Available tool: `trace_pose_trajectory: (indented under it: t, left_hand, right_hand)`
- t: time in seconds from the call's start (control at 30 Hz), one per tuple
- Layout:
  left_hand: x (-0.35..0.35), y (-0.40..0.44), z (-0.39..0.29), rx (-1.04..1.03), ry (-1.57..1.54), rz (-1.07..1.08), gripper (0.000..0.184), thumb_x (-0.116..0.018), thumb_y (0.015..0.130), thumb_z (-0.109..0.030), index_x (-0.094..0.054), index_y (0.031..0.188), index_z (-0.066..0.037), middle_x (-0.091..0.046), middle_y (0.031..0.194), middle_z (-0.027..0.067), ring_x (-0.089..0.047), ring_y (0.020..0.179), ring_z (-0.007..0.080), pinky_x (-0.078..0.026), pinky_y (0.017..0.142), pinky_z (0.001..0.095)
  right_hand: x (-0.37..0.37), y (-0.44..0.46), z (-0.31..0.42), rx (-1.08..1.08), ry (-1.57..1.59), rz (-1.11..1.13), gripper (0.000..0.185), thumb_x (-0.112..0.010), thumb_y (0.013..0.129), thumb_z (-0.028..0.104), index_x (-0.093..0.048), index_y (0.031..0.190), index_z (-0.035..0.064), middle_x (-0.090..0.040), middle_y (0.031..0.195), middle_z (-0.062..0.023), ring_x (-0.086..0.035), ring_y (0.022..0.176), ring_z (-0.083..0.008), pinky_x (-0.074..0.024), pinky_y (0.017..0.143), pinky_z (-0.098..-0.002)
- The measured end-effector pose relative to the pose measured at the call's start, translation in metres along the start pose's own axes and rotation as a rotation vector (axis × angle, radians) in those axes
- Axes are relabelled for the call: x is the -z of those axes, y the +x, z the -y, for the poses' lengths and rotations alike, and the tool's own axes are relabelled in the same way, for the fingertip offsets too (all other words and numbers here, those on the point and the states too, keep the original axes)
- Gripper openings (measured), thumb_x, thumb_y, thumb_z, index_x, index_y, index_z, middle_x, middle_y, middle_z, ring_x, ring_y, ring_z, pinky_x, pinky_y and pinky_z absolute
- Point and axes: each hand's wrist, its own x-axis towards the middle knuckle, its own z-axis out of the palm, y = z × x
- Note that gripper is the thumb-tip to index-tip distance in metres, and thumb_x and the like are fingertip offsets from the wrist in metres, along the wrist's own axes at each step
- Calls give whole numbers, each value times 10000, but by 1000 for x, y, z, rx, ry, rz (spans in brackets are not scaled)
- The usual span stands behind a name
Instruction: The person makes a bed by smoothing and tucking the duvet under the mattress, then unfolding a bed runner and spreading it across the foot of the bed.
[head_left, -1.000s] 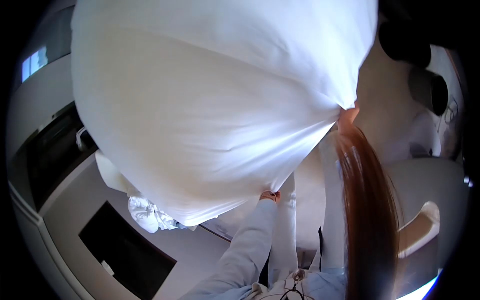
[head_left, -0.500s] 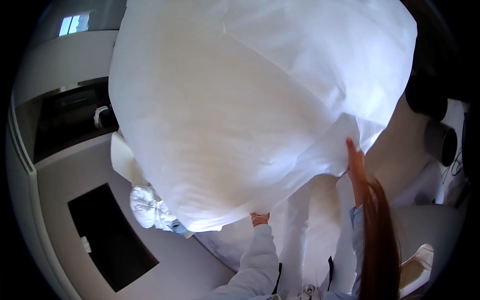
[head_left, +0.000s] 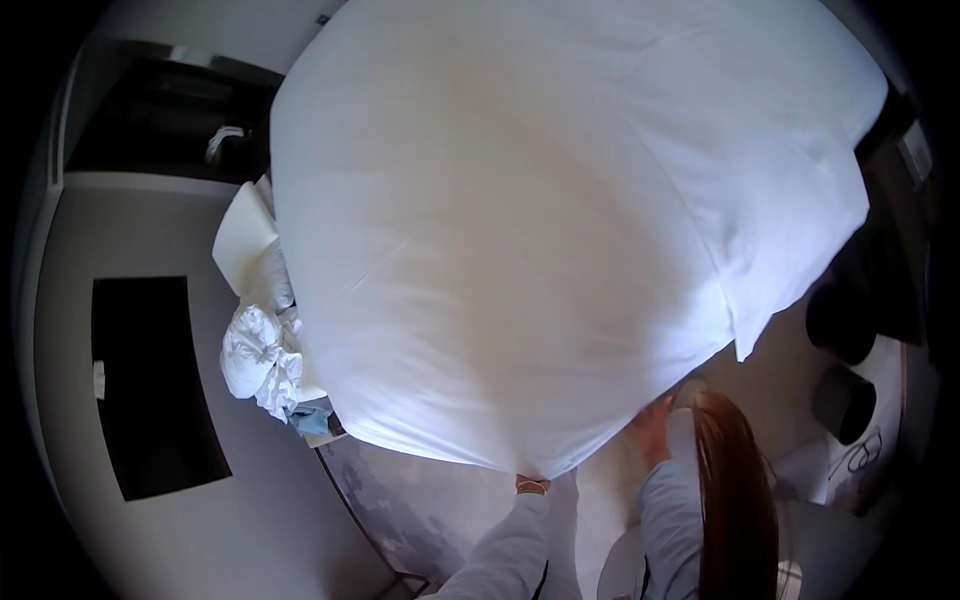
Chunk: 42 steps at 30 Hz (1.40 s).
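A broad white bed sheet [head_left: 500, 250] spreads across most of the view, its near edge hanging toward me. My left hand [head_left: 532, 484] is closed on that edge at the bottom middle, fingers mostly hidden by the fabric. To its right, my right hand [head_left: 652, 428] grips the sheet's edge lower down, its fingers bent and partly covered. A loose corner of the sheet droops farther right. Long hair [head_left: 735, 490] hangs over my right forearm.
At the left side lie white pillows [head_left: 245, 240] and a crumpled white bundle [head_left: 255, 350]. A dark panel [head_left: 155, 390] is on the grey wall beyond. Dark round bins [head_left: 843, 402] stand at the right, near a cable [head_left: 866, 452].
The billowing sheet has spread lower and flatter, its right corner now hanging down. My right hand has moved down and left along the edge. My left hand stays at the edge, slightly lower.
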Motion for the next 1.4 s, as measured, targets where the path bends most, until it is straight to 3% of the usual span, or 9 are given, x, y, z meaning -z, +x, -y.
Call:
trace_pose_trajectory:
  t: [0.37,0.47,0.57,0.63,0.73,0.83,1.0,1.27,1.4]
  left_hand:
    - [97,44,-59,-55,-115,-97,555,-290,833,-488,-415,1175,-68,-431,1203,87,-408,1088,244,-331,911,343]
    - [130,70,-67,-105,-120,-122,544,-270,847,-476,-418,1175,-67,-431,1206,84,-408,1089,240,-330,913,333]
    - [277,194,-6,-496,-211,130,535,-249,860,-463,-420,1175,-66,-431,1208,82,-407,1091,236,-328,915,323]
    - [202,79,-46,-138,278,-442,545,-301,847,-475,-391,1192,-64,-457,1167,73,-461,1025,200,-415,804,302]
    - [136,28,-98,-29,-14,-356,491,-327,844,-469,-435,1132,-86,-497,1106,44,-509,957,206,-473,721,313]
    - [124,75,-123,169,-235,-197,566,-325,812,-530,-414,1157,-90,-459,1162,73,-420,1076,231,-342,896,408]
    - [84,107,-189,30,-575,660,550,-273,840,-470,-317,1239,-94,-329,1281,64,-307,1168,244,-261,955,410]
    - [131,132,-251,-563,-699,247,548,-329,843,-455,-324,1228,-66,-350,1254,88,-345,1138,247,-309,939,393]
    - [190,117,-306,-409,-610,212,634,-375,796,-548,-351,1212,-70,-415,1199,82,-419,1073,261,-374,882,398]
  right_hand:
    - [-119,-29,-133,236,111,-80,487,-352,860,396,-321,1222,71,-385,1227,-75,-414,1087,-231,-356,903,-336]
    - [-85,-13,-120,874,-1169,-44,534,-346,861,423,-304,1224,32,-374,1231,-79,-417,1075,-241,-338,914,-335]
    - [-91,-20,-134,463,-169,-449,548,-314,869,436,-352,1189,-6,-428,1168,-100,-429,1052,-224,-346,902,-332]
    - [-34,16,-125,508,-274,-404,546,-314,867,441,-366,1179,-4,-436,1162,-102,-430,1052,-218,-348,900,-328]
    - [-55,9,-136,418,-523,-620,550,-319,857,469,-380,1177,26,-434,1176,-80,-421,1068,-205,-342,908,-326]
    - [-13,50,-133,261,-273,-189,538,-326,844,495,-367,1200,93,-420,1197,-44,-400,1091,-203,-325,923,-346]
    - [-98,75,-204,219,-205,-371,520,-347,833,499,-371,1197,129,-412,1202,-20,-367,1116,-218,-297,925,-424]
    - [-126,116,-300,-84,-512,-145,412,-472,794,416,-462,1054,98,-502,1063,-42,-462,976,-217,-397,808,-382]
    - [-108,115,-314,-74,-643,-215,367,-468,795,383,-474,1018,91,-514,1018,-62,-473,950,-238,-402,787,-382]
